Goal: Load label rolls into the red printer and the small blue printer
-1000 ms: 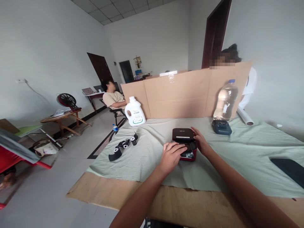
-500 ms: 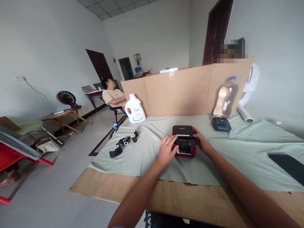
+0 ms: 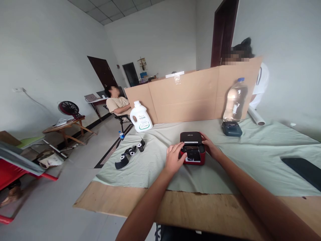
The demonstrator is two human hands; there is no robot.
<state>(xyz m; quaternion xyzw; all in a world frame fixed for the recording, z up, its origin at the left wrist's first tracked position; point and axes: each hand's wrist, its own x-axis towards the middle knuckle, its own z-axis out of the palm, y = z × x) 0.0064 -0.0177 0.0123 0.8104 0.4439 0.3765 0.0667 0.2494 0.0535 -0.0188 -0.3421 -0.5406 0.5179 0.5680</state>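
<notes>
Red-and-black printer [image 3: 192,149] lies between left hand [image 3: 174,156], loosely spread at its left edge, and right hand [image 3: 210,147], touching its right side; whether that one grips, I can't tell.

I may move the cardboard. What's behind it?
A person in white at its right end, and a seated person past its left. Their covered parts and anything low behind the middle are hidden.
</notes>
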